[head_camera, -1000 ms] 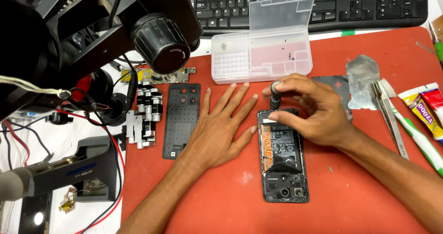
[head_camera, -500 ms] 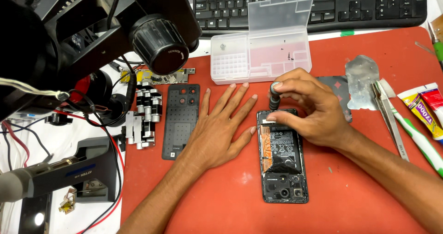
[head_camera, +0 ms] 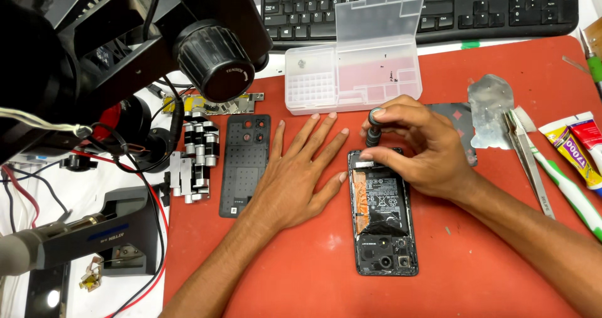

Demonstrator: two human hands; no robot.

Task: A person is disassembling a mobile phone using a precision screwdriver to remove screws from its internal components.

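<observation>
The opened phone (head_camera: 384, 213) is mid-unscrewing: right hand (head_camera: 419, 149) pinches an upright screwdriver (head_camera: 374, 127) at its top edge, left hand (head_camera: 300, 171) flat, fingers spread, steadying beside; next needs a vertical, centred bit.

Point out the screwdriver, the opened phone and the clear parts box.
screwdriver (head_camera: 374, 127): head view, on its dark handle.
opened phone (head_camera: 384, 230): head view, on its exposed middle.
clear parts box (head_camera: 351, 80): head view, on its tray floor.
</observation>
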